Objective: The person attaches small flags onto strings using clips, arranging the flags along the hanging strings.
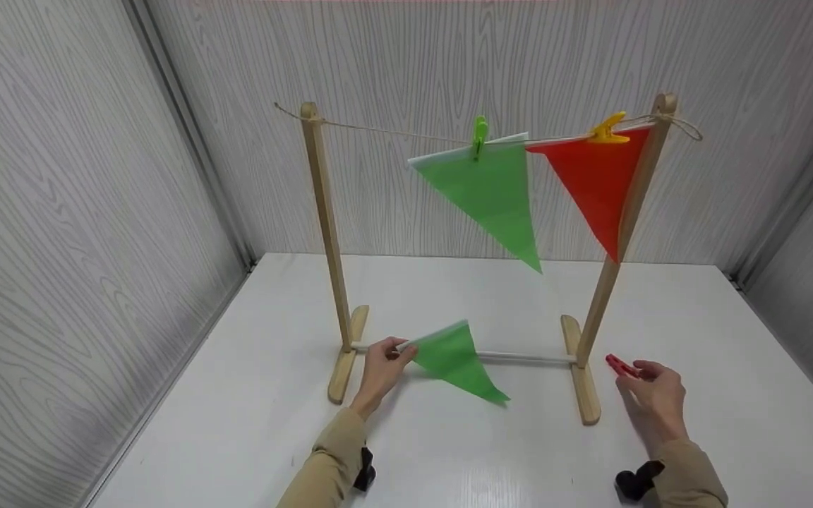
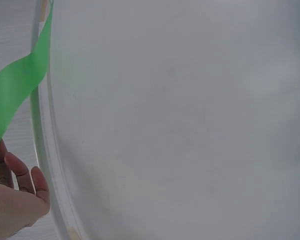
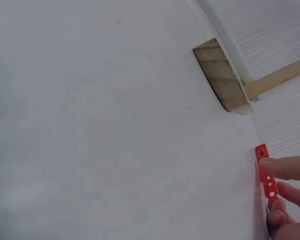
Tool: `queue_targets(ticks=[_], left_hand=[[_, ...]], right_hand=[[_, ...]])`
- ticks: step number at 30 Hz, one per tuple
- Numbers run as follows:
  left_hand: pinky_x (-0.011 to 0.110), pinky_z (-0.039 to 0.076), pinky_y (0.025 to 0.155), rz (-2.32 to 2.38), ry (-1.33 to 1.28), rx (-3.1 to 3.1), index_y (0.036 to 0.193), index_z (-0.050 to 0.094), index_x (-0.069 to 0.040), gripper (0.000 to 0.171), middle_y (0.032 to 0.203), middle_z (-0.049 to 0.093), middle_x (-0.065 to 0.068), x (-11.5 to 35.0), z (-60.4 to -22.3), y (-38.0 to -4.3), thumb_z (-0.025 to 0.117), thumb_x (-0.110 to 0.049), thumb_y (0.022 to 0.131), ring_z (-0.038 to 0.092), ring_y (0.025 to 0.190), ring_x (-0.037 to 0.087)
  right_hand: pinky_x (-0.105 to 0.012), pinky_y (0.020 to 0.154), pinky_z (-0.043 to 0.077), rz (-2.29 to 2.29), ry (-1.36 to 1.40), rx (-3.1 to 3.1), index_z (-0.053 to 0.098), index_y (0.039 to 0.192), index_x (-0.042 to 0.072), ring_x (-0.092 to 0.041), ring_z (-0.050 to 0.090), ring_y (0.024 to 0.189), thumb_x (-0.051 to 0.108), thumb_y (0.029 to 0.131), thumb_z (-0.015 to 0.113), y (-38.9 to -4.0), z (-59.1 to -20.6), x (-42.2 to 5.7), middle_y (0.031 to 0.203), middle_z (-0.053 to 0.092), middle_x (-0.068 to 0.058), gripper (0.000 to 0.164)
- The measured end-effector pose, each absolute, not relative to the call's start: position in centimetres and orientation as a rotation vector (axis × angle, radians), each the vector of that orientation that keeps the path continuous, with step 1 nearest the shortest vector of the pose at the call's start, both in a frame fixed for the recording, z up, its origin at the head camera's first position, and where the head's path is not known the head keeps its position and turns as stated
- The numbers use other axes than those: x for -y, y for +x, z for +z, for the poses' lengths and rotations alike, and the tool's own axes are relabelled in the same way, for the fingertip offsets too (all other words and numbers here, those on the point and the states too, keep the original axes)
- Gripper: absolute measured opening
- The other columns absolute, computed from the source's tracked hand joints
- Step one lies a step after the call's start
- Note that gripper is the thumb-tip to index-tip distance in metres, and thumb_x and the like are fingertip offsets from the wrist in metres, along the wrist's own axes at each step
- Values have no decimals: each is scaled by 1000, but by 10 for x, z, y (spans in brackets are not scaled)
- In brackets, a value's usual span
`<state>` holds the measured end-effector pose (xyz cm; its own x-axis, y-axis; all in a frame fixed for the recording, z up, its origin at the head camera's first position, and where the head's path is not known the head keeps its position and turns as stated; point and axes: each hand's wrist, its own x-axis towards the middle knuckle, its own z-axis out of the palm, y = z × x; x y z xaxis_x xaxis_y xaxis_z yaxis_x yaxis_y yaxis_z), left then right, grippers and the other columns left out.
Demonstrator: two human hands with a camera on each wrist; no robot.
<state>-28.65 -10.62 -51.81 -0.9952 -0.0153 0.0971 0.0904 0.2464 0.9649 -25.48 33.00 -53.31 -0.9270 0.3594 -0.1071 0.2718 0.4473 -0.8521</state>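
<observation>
My left hand (image 1: 384, 370) pinches the upper left corner of a green pennant (image 1: 452, 360), which has a white top edge and hangs in front of the stand's white crossbar. In the left wrist view the green pennant (image 2: 20, 82) runs up from the left hand (image 2: 20, 195). At the right, beyond the stand's foot, my right hand (image 1: 657, 395) holds a red clothespin (image 1: 622, 367) between thumb and fingers. The red clothespin (image 3: 265, 172) also shows in the right wrist view, with the fingers of the right hand (image 3: 292, 195) around it.
A wooden stand has a left post (image 1: 327, 226), a right post (image 1: 632, 212) and a string (image 1: 392, 132) between them. A green pennant (image 1: 491, 190) hangs by a green clothespin (image 1: 479, 137), a red pennant (image 1: 600, 183) by a yellow clothespin (image 1: 610, 130). Everything stands on a white table (image 1: 449, 451).
</observation>
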Motion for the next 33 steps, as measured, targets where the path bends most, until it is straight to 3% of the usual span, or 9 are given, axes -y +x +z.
queue_targets(ticks=[8,13,17,23,28,33], left_hand=[[22,46,71,-1863,-73,2417,107,70,2,24,94,72,11,107,-520,-287,69,-20,97,58,81,9],[22,46,71,-1866,-94,2410,107,71,2,26,92,71,11,108,-522,-288,69,-21,96,60,82,11],[22,46,71,-1860,-89,2416,107,71,2,25,91,71,8,109,-521,-288,69,-21,96,58,81,8],[22,44,70,-1850,-55,2409,106,71,2,23,87,67,3,109,-520,-287,70,-18,95,56,80,8],[22,43,69,-1847,-54,2399,107,71,2,23,84,63,2,110,-518,-288,69,-18,96,55,79,9],[20,44,70,-1848,-59,2369,108,71,3,24,86,63,3,112,-512,-288,69,-17,96,55,80,8]], right_hand=[[-56,113,41,1499,-567,2629,45,141,-12,-44,50,121,9,97,61,-256,-532,-331,138,49,-36,52],[-54,104,47,1426,-523,2644,51,133,-16,-47,56,117,10,93,63,-257,-534,-335,130,54,-39,49],[-52,103,48,1464,-541,2627,50,135,-15,-45,56,118,11,95,60,-256,-534,-334,131,54,-37,49],[-24,82,47,1449,-518,2575,52,136,-10,-33,56,111,19,100,60,-254,-533,-329,129,58,-31,47],[-19,80,41,1477,-531,2529,50,141,-5,-25,55,110,27,104,54,-249,-532,-326,135,56,-26,49],[-10,74,43,1477,-545,2427,53,140,-1,-4,54,93,29,106,49,-245,-530,-321,130,59,-18,46]])
